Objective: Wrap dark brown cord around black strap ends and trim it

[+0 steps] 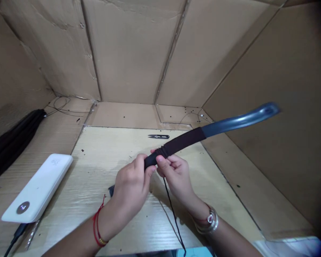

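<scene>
A long, curved, glossy dark blue-grey rod [238, 121] slants up to the right above the table. A dark brown wrap [186, 141] covers its middle, and several turns of black cord [162, 151] show at the wrap's lower end. My left hand [132, 178] is closed round the rod's black lower part. With thumb and fingers, my right hand [175, 175] pinches the cord against the rod just below the turns. The cord's loose length hangs from my right hand towards the table's front edge. Behind the rod lie black thread snips [158, 136].
At the left is a white power bank [40, 189] with a black cable [14, 239] plugged in. A bundle of black strands [18, 141] lies behind it. Cardboard walls [128, 50] enclose the pale wooden table [109, 142] at the back and sides.
</scene>
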Available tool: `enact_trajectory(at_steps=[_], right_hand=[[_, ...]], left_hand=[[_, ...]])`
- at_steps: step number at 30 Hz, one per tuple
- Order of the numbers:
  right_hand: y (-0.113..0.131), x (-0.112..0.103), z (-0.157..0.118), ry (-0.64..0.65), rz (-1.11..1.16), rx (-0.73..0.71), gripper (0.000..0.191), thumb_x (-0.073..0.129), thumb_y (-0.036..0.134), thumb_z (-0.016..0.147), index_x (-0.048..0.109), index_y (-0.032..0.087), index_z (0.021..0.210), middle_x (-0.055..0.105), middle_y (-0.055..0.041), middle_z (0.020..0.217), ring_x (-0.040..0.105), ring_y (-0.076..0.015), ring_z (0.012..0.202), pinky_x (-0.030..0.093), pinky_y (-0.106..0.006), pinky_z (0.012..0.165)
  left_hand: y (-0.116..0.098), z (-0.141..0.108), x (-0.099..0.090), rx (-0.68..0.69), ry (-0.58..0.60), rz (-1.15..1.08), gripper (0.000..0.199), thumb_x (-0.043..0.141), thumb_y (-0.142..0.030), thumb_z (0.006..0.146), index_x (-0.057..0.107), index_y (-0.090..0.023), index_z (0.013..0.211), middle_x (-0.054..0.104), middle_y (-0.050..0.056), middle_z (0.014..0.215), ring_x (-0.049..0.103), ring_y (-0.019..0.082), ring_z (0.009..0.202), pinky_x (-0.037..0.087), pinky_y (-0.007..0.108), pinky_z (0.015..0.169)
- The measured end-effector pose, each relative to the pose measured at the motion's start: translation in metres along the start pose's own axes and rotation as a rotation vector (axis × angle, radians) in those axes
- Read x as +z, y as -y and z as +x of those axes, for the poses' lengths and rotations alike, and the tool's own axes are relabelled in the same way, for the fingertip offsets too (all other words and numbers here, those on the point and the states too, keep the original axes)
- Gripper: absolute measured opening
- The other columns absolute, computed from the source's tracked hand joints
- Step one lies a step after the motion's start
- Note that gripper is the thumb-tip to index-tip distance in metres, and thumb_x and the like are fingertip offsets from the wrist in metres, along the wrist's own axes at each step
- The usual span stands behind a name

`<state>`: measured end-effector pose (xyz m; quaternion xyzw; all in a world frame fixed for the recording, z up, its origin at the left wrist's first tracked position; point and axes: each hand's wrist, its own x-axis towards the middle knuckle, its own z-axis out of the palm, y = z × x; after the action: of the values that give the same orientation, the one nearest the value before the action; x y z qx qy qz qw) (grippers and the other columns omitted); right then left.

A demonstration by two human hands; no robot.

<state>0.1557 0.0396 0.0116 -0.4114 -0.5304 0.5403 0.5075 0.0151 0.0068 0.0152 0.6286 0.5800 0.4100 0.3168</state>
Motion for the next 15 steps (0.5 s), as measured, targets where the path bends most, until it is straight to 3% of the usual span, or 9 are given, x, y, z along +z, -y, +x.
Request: enact_trajectory(at_steps=[2, 5, 6, 8, 11, 15], right_hand=[[-0.003, 0.001, 0.001, 0.052, 0.006, 0.032, 0.045, 0.075, 0.052, 0.075, 0.071, 0.011, 0.094, 0.037, 0.0056, 0.054, 0.027, -0.0043, 0.047, 0.018, -0.019, 0.043], [-0.003, -0.003, 0.003, 0.149, 0.076, 0.062, 0.053, 0.075, 0.053, 0.075, 0.07, 0.012, 0.107, 0.029, 0.008, 0.053, 0.021, -0.0035, 0.046, 0.015, -0.019, 0.043], [-0.003, -0.005, 0.004, 0.159, 0.083, 0.052, 0.052, 0.074, 0.052, 0.076, 0.069, 0.012, 0.109, 0.027, 0.0084, 0.053, 0.02, -0.0034, 0.045, 0.014, -0.019, 0.043], [0.0, -0.007, 0.005, 0.144, 0.053, -0.005, 0.046, 0.072, 0.049, 0.081, 0.069, 0.012, 0.108, 0.025, 0.0085, 0.053, 0.019, -0.0036, 0.046, 0.014, -0.019, 0.043], [0.005, -0.008, 0.008, 0.088, -0.062, -0.092, 0.034, 0.068, 0.043, 0.085, 0.07, 0.013, 0.099, 0.03, 0.0069, 0.054, 0.023, -0.0045, 0.048, 0.018, -0.02, 0.045], [0.008, -0.002, 0.004, -0.013, -0.274, -0.181, 0.024, 0.065, 0.036, 0.086, 0.069, 0.013, 0.084, 0.041, 0.0039, 0.055, 0.029, -0.0059, 0.049, 0.022, -0.021, 0.046]], left_hand=[[0.0, 0.004, -0.006, -0.058, 0.082, -0.079, 0.038, 0.048, -0.057, 0.09, 0.054, -0.02, 0.087, 0.055, 0.001, 0.066, 0.05, 0.016, 0.06, 0.036, 0.028, 0.057], [0.0, 0.01, -0.011, -0.285, 0.276, -0.454, 0.045, 0.045, -0.065, 0.087, 0.049, -0.021, 0.077, 0.047, -0.004, 0.054, 0.041, 0.011, 0.043, 0.029, 0.024, 0.043], [0.001, 0.011, -0.011, -0.327, 0.289, -0.549, 0.044, 0.045, -0.063, 0.088, 0.048, -0.021, 0.078, 0.047, -0.004, 0.053, 0.04, 0.01, 0.041, 0.028, 0.023, 0.041], [0.001, 0.011, -0.007, -0.303, 0.193, -0.601, 0.038, 0.047, -0.056, 0.09, 0.048, -0.02, 0.079, 0.05, -0.004, 0.056, 0.043, 0.009, 0.043, 0.032, 0.022, 0.044], [0.002, 0.006, -0.001, -0.192, -0.014, -0.49, 0.031, 0.049, -0.05, 0.092, 0.05, -0.02, 0.085, 0.055, -0.003, 0.063, 0.052, 0.01, 0.054, 0.041, 0.022, 0.054], [0.004, 0.002, 0.001, -0.175, -0.062, -0.363, 0.028, 0.044, -0.048, 0.095, 0.05, -0.021, 0.092, 0.06, -0.001, 0.07, 0.059, 0.015, 0.062, 0.045, 0.028, 0.062]])
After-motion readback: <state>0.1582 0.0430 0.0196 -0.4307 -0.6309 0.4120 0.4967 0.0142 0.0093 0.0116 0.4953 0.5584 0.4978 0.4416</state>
